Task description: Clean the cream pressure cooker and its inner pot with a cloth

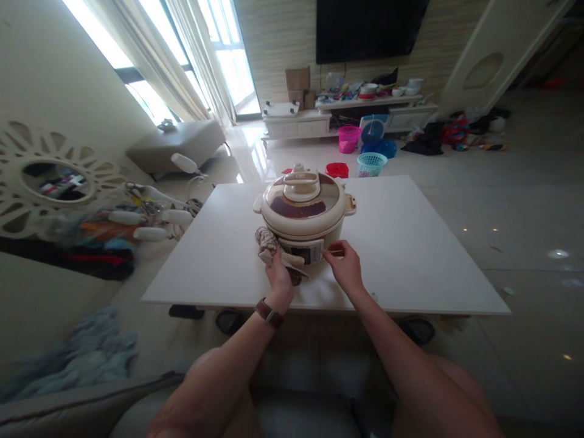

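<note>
A cream electric cooker [303,226] with a see-through lid [298,204] and a top handle stands on the white table [392,243]. The lid is on, and dark brown shows through it. In front of the cooker, my left hand [279,275] is closed around a soft beige bundle with brown patterning [268,241], perhaps cloth or plush. This bundle partly covers the cooker's control panel [306,253]. At the panel's right edge is my right hand [344,264], thumb and fingers pinched together. What they hold, if anything, is too small to make out.
Beyond the table are a red basket [336,170], a light blue basket [371,163] and a pink basket [349,140]. A lamp with several white shades [177,216] stands close to the table's left side. A grey bench [182,143] is by the window.
</note>
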The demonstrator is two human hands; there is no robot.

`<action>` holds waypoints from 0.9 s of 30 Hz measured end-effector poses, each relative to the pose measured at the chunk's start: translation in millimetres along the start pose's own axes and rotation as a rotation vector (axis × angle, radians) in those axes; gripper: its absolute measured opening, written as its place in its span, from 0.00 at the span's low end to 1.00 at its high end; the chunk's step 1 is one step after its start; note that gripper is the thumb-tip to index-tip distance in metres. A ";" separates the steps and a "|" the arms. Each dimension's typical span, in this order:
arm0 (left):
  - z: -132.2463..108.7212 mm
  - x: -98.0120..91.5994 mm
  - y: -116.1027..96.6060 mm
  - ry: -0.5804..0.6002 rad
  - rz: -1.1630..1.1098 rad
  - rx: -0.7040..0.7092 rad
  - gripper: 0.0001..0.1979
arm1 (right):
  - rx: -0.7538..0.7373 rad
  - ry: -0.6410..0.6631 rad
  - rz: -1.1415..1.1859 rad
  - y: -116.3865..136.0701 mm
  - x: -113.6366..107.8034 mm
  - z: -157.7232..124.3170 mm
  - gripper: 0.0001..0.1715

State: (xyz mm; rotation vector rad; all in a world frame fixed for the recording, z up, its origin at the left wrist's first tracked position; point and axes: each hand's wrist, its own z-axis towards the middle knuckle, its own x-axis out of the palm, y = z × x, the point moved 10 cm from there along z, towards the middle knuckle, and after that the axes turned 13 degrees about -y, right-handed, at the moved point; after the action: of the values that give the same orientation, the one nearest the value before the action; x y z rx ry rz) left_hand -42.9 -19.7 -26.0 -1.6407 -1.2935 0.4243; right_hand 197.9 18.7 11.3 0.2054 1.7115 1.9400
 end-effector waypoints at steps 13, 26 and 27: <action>5.1 4.7 -11.4 0.112 0.016 0.129 0.16 | -0.026 -0.017 -0.127 3.3 21.7 2.5 0.16; 8.5 5.9 -12.0 0.156 0.018 0.104 0.16 | -0.053 -0.041 -0.120 4.8 17.3 3.9 0.14; 8.9 6.2 -11.9 0.157 0.014 0.103 0.16 | -0.046 -0.038 -0.110 4.2 17.5 4.3 0.14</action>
State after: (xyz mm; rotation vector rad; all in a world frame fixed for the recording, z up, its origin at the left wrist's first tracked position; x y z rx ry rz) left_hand -53.7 -10.4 -18.4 -1.5654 -1.1265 0.3575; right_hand 183.9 30.7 12.0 0.1270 1.6175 1.8814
